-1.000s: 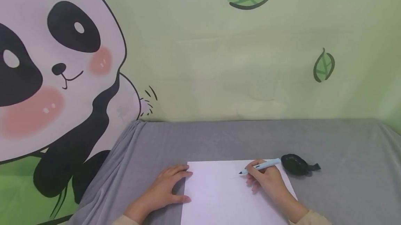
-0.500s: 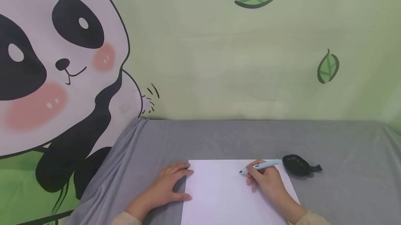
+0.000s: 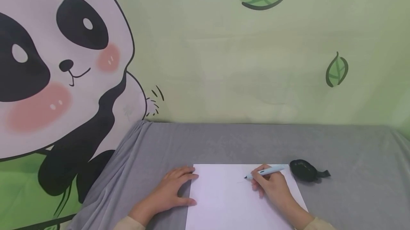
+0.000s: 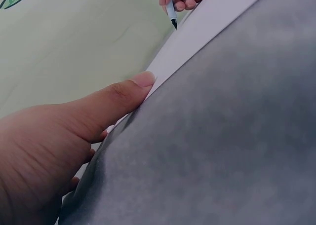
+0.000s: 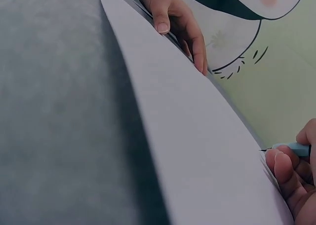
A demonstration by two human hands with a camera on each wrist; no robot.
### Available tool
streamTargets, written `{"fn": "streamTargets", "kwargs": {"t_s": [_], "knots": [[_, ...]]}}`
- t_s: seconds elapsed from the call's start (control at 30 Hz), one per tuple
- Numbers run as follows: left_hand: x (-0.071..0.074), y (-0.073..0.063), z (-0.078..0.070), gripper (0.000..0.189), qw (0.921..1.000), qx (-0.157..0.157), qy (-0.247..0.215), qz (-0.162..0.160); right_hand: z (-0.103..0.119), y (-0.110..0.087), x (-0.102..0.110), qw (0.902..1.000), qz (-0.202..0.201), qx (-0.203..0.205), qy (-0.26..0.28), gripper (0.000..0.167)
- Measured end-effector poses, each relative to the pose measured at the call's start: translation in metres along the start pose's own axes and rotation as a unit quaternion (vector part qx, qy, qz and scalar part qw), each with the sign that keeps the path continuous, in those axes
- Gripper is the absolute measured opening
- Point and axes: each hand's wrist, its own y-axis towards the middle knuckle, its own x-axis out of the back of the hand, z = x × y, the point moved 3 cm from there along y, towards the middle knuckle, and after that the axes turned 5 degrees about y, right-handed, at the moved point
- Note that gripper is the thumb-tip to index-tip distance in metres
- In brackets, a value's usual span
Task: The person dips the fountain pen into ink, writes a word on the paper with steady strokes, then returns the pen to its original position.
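A sheet of white paper [image 3: 221, 201] lies on the grey cloth in front of the person. The right hand [image 3: 272, 183] pinches a light blue pen [image 3: 270, 170] with a dark tip, held slanted over the upper right part of the sheet. Just left of the tip runs a faint short line; whether the nib touches the paper I cannot tell. The left hand [image 3: 169, 191] rests at the sheet's left edge, its thumb and fingertips on the paper. In the left wrist view, the left thumb [image 4: 118, 96] lies at the paper's edge.
A small black oval object [image 3: 303, 170] with a stubby tail sits beside the sheet's upper right corner. Grey cloth [image 3: 224, 141] covers the table, bunched in folds at the left. Behind hangs a pale green backdrop [image 3: 205, 62] with a cartoon panda and leaves.
The head view has shifted slightly, so the scene sits a little further right. Both hands keep nearly the same place on the paper, and the pen stays in the right hand.
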Motion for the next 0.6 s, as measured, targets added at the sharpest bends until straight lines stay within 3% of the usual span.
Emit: {"fn": "streamTargets", "kwargs": {"t_s": [0.6], "knots": [[-0.0024, 0.0001, 0.0017, 0.068, 0.9998, 0.011, -0.012, 0.007, 0.0007, -0.0008, -0.0005, 0.9998, 0.012, -0.007, -0.017, 0.014]]}}
